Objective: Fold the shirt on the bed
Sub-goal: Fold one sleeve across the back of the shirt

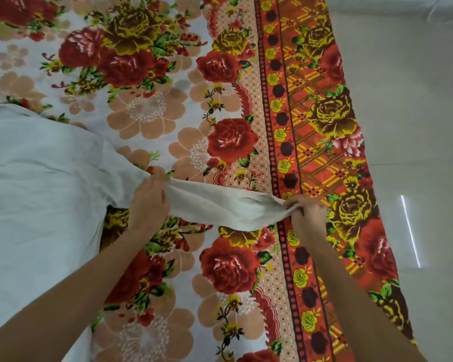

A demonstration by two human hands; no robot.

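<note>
Sleeve stage. The shirt (37, 184) lies on the bed (220, 100), body to your left. Your left hand (148, 202) pinches the sleeve (220, 205) near the shoulder; your right hand (307, 214) clamps the cuff. Next, likely: carry the sleeve leftward across the body, keeping it taut.

A home bedroom: floral bedsheet (220, 142) beside pale tiled floor (416, 126)

To my right I see pale glossy floor tiles (413, 113), with a bright light streak (410, 231) reflected on them.
</note>
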